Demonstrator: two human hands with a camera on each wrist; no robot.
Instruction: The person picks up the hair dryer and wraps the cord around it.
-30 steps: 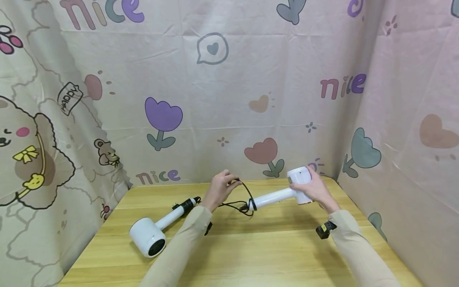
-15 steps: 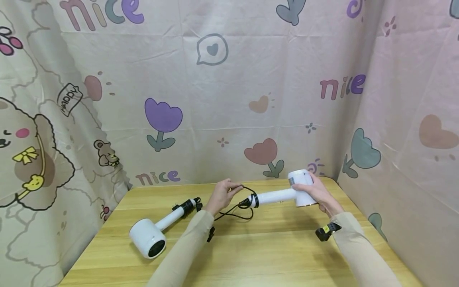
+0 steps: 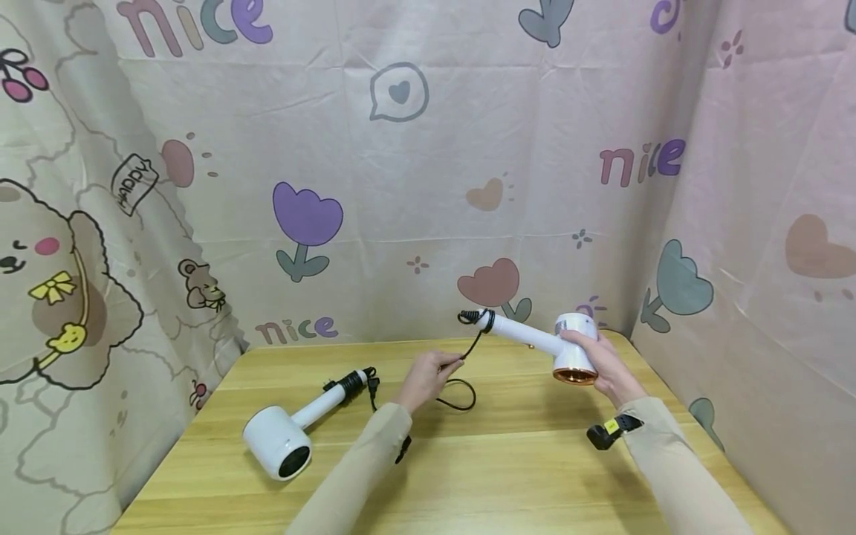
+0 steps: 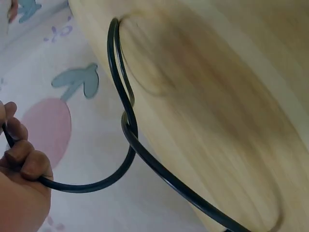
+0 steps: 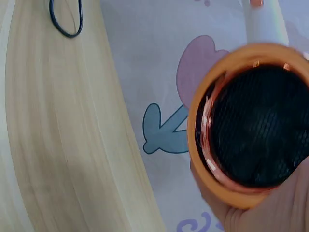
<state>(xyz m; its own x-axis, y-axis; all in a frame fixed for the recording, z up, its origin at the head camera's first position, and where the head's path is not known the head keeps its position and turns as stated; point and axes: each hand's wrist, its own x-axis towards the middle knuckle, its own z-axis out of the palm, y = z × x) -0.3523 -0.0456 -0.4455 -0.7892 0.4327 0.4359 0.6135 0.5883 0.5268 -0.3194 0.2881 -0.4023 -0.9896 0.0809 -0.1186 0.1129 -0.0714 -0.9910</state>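
My right hand grips the head of a white hair dryer, held up over the table with its handle pointing left and slightly up. Its copper-rimmed round end fills much of the right wrist view. Black cord is wound a few turns round the handle's end. From there the cord runs down to my left hand, which pinches it between thumb and fingers. Beyond that hand, a loose loop of cord hangs close over the table in the left wrist view.
A second white hair dryer lies at the table's left, its black cord coiled round the handle. The wooden table meets a printed curtain at the back and sides.
The held dryer's handle end has swung upward and its copper-rimmed end now faces the front. My left hand has moved lower and slightly right, drawing the cord down from the handle.
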